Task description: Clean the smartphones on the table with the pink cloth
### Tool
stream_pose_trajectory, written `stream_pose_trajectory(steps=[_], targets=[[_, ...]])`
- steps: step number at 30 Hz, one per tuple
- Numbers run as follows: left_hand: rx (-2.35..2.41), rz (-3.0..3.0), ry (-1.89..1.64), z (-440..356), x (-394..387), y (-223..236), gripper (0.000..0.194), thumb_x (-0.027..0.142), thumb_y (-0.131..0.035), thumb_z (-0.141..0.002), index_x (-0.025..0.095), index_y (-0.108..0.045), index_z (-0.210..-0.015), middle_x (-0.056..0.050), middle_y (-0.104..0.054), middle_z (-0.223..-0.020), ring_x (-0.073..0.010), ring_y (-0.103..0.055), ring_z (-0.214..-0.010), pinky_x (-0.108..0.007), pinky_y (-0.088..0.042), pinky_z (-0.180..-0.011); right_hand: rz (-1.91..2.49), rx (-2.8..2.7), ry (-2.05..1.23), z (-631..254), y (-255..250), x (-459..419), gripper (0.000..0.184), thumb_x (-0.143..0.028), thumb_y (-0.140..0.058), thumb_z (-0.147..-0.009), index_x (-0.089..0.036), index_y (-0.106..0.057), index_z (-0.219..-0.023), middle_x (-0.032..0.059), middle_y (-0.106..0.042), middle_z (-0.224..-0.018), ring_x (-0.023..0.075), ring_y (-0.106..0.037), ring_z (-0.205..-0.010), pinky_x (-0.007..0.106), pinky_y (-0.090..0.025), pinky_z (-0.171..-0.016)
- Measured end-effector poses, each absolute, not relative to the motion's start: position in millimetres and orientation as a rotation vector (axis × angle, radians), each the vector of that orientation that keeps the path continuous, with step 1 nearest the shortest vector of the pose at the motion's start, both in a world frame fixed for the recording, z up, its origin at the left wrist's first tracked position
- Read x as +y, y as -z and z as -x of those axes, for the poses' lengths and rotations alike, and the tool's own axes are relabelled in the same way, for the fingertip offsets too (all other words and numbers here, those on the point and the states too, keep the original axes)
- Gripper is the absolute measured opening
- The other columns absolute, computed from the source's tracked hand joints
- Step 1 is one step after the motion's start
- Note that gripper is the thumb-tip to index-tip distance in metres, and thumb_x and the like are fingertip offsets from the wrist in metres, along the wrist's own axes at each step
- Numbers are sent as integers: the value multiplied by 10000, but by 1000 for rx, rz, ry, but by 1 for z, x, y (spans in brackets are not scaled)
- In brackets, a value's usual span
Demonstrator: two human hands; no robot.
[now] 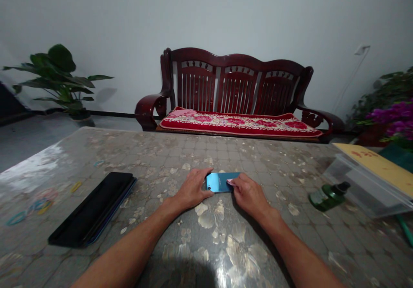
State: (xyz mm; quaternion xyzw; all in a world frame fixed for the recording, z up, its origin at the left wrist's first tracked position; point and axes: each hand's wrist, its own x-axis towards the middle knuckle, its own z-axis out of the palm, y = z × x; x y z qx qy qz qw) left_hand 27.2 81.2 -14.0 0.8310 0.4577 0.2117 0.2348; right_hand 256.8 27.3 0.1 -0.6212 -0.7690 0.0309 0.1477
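A blue smartphone (218,182) lies back side up on the patterned table, its camera at the left end. My left hand (193,187) grips that left end, thumb on the near edge and fingers on the far edge. Over the phone's right part, my right hand (248,192) is closed on a small pinkish cloth (230,181), which touches the back cover. Most of the cloth is hidden by the fingers, so its exact kind is hard to make out.
Dark stacked phones or tablets (97,208) lie at left, beside coloured rubber bands (40,204). A green spray bottle (327,196) and a clear plastic box (358,189) under a yellow board (380,165) are at right. Beyond the table (155,150) stands a wooden bench (237,85).
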Motion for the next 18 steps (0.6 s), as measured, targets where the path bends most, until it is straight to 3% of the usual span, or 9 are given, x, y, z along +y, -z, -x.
stream_pose_trajectory(steps=[10, 18], targets=[[1252, -2265, -619, -26, 82, 18, 741, 247, -780, -707, 224, -514, -1398, -97, -633, -1297, -318, -540, -1202, -469, -425, -1046, 1851, -2139, -37, -265, 0, 34, 320, -108, -495, -923, -237, -735, -1092, 57, -659, -955, 169, -639, -884, 239, -468, -774], [1236, -2270, -622, -26, 82, 19, 756, 243, -793, -706, 200, -505, -1404, -107, -617, -1329, -316, -534, -1206, -463, -411, -1061, 1595, -2266, -105, -246, 7, 32, 317, -118, -484, -959, -248, -717, -1129, 49, -652, -963, 153, -620, -894, 229, -464, -800]])
